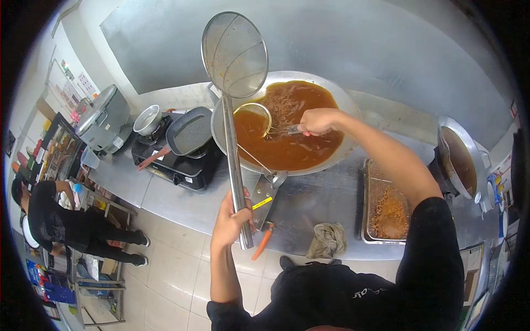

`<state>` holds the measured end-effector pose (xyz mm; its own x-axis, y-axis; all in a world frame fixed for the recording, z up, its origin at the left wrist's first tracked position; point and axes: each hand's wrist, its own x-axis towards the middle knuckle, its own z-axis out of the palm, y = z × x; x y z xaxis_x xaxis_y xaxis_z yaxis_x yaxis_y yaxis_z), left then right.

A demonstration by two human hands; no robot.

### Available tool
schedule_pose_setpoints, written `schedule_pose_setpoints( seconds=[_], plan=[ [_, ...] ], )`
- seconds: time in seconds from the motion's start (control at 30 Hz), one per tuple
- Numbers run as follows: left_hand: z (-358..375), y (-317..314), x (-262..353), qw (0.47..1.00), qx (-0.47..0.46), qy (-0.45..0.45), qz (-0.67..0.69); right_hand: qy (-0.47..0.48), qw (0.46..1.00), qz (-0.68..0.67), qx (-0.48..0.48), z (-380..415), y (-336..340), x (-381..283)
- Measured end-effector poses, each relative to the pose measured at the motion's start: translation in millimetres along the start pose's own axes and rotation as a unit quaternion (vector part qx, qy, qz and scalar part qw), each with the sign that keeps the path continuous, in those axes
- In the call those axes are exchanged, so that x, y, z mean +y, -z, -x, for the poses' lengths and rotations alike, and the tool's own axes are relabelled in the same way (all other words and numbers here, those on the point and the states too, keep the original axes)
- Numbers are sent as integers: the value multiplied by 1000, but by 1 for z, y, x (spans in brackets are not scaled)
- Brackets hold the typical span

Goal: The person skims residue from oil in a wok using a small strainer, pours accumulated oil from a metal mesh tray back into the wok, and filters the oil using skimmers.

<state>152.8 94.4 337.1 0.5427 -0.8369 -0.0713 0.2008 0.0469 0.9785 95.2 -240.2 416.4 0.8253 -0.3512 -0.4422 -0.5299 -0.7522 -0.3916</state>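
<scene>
My left hand [232, 219] is wrapped round the long metal handle of a large mesh skimmer [234, 55], held upright with its round mesh above the wok's far left edge. My right hand [319, 121] grips the handle of a smaller round strainer [270, 122], which dips into the brown oil [309, 154]. Small brown bits [284, 105] float in the oil beyond the strainer. The oil fills a wide metal wok [351, 105]. A thin metal rod [254, 158] with a round head leans across the wok's near rim.
A wire-rack tray [365, 220] holds fried crumbs [391, 215]. A cloth [327, 240] and an orange-handled tool [263, 243] lie at the counter's front edge. Left are a square pan [189, 132] on a burner and a large cooker [105, 118]. Another wok [458, 157] stands right. A co-worker [72, 218] stands left.
</scene>
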Motion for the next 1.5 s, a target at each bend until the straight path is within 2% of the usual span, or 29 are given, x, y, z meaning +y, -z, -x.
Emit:
schedule_pose_setpoints(
  seconds=[0.1,0.2,0.27,0.4,0.57,0.67,0.73,0.8,0.9,1.0,1.1,1.2,1.4,1.5],
  plan=[
    [-2,0,1,1000,2,-10,1,3,1000,14,23,16,4,13],
    [-1,-2,1,1000,5,-6,4,72,991,99,59,35,14,31],
    [1,-4,1,1000,7,-12,13,60,984,145,88,50,27,36],
    [3,-10,-2,1000,7,-18,24,-27,946,276,168,62,61,53],
    [6,-12,-5,999,7,-21,28,-133,839,445,284,48,74,93],
    [11,-17,-7,999,11,-19,28,-166,844,439,259,29,61,121],
    [6,-14,0,999,12,-35,27,-135,861,446,203,25,42,126],
    [8,-15,-3,999,-1,-26,35,-123,915,372,99,37,28,98],
    [8,-18,-2,999,13,-25,37,-150,894,396,-145,18,28,86],
    [9,-20,-2,999,8,-22,37,-148,950,233,-148,40,26,76],
    [7,-18,-4,999,-7,-19,40,-142,958,141,-204,66,33,68],
    [8,-21,0,999,0,-10,37,-119,970,38,-207,91,33,72],
    [7,-27,0,999,12,-11,29,-91,971,10,-223,134,40,91],
    [11,-33,1,999,13,-12,34,-79,984,32,-158,160,36,91]
  ],
)
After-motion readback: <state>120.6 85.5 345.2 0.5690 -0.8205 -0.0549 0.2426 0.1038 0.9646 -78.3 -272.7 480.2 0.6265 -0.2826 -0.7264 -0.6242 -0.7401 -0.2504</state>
